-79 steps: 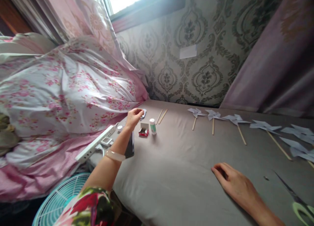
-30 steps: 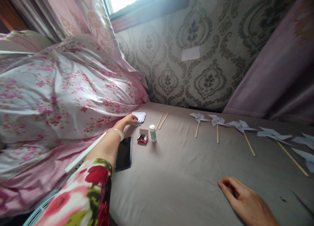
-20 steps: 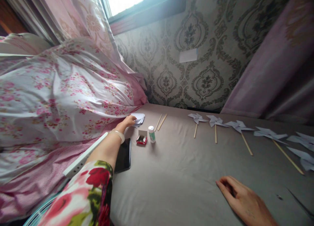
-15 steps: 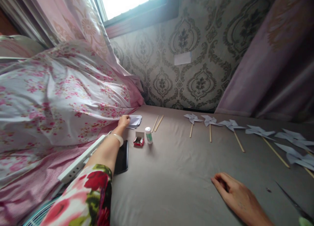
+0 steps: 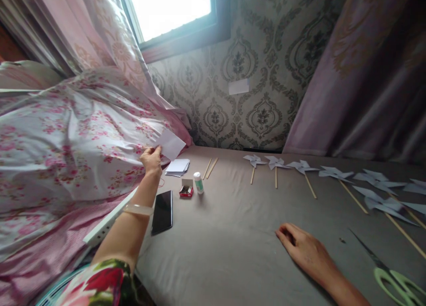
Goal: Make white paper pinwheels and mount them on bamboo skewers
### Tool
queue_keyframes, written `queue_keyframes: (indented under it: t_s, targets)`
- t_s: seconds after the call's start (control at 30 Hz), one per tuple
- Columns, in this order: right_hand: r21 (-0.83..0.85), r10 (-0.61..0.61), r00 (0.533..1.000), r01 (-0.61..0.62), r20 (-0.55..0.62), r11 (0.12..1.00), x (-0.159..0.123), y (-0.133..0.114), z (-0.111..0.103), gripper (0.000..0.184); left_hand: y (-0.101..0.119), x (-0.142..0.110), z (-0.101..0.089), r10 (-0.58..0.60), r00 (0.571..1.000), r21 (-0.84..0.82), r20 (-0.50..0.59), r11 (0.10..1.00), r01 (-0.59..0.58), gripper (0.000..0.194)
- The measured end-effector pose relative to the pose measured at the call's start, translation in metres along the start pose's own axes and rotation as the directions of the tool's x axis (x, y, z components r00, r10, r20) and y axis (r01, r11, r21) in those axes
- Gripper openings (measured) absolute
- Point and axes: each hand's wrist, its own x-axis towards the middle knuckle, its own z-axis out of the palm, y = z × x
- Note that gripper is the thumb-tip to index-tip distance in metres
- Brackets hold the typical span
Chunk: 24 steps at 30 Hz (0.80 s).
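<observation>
My left hand [image 5: 151,159] pinches a white square sheet of paper [image 5: 171,145] by its edge, raised above a small stack of white paper [image 5: 177,166]. On the grey bed sheet lies my right hand [image 5: 301,247], its fingers curled in towards the thumb with nothing seen in them. Scissors with pale green handles [image 5: 388,268] lie to its right, beside a tiny metal piece [image 5: 342,240]. Several paper pinwheels [image 5: 302,166] on wooden sticks stand in a row along the back right. Two or three loose wooden sticks [image 5: 212,168] lie right of the stack.
A small red box [image 5: 186,190] with dark bits in it stands open by a white and green bottle [image 5: 199,183]. Nearer me lie a black phone [image 5: 162,213] and a white power strip [image 5: 108,224]. Floral bedding [image 5: 73,151] is heaped at the left.
My left hand has lifted one sheet off the stack and drawn it up and left. My right hand stays resting on the sheet; the whole view has shifted slightly.
</observation>
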Motion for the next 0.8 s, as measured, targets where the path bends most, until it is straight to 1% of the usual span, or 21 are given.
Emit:
queue_keyframes:
  t_s: [0.03,0.07,0.1,0.17,0.23,0.3,0.37,0.47,0.6,0.7,0.73,0.8]
  targets:
    - [0.003,-0.001,1.0,0.001,-0.003,1.0,0.0,-0.001,0.0,0.029,0.006,-0.012,0.002,-0.053,0.998,-0.107,-0.023,0.993,0.051,0.023]
    - [0.006,-0.004,1.0,0.004,-0.006,1.0,0.0,-0.001,-0.001,0.029,0.012,-0.024,0.004,-0.088,0.996,-0.182,0.013,0.979,0.089,0.026]
    - [0.01,-0.006,1.0,0.006,-0.009,1.0,0.0,-0.002,-0.002,0.028,0.017,-0.038,0.006,-0.119,0.99,-0.223,0.074,0.966,0.133,0.029]
    - [0.011,-0.005,1.0,0.005,-0.012,1.0,0.001,-0.004,-0.003,0.028,0.026,-0.065,0.011,-0.127,0.981,-0.259,0.147,0.952,0.162,0.034]
    - [0.009,0.001,1.0,-0.001,0.0,1.0,0.001,-0.006,-0.006,0.028,0.032,-0.094,0.018,-0.145,0.971,-0.269,0.189,0.944,0.193,0.035]
    - [0.017,0.001,1.0,-0.002,0.026,1.0,0.001,-0.007,-0.008,0.028,0.035,-0.123,0.027,-0.168,0.948,-0.27,0.271,0.932,0.243,0.035]
    - [0.029,0.009,0.999,-0.01,0.038,1.0,0.001,-0.008,-0.011,0.028,0.037,-0.151,0.037,-0.205,0.901,-0.242,0.382,0.919,0.312,0.035]
    - [0.086,0.025,0.999,-0.028,0.042,0.996,0.003,-0.006,-0.013,0.03,0.037,-0.19,0.053,-0.279,0.812,-0.192,0.513,0.884,0.426,0.039]
    - [0.279,0.084,0.996,-0.079,-0.007,0.957,0.005,-0.003,-0.016,0.03,0.035,-0.233,0.071,-0.347,0.69,-0.112,0.636,0.842,0.527,0.04]
    - [0.475,0.168,0.984,-0.121,-0.057,0.872,0.008,-0.003,-0.02,0.028,0.031,-0.256,0.082,-0.39,0.621,-0.04,0.68,0.826,0.563,0.042]
    - [0.539,0.195,0.979,-0.133,-0.061,0.832,0.008,-0.004,-0.023,0.029,0.03,-0.262,0.085,-0.4,0.602,-0.017,0.69,0.824,0.567,0.043]
    - [0.65,0.233,0.972,-0.157,-0.031,0.743,0.009,-0.008,-0.028,0.034,0.027,-0.273,0.092,-0.408,0.569,0.019,0.714,0.823,0.567,0.044]
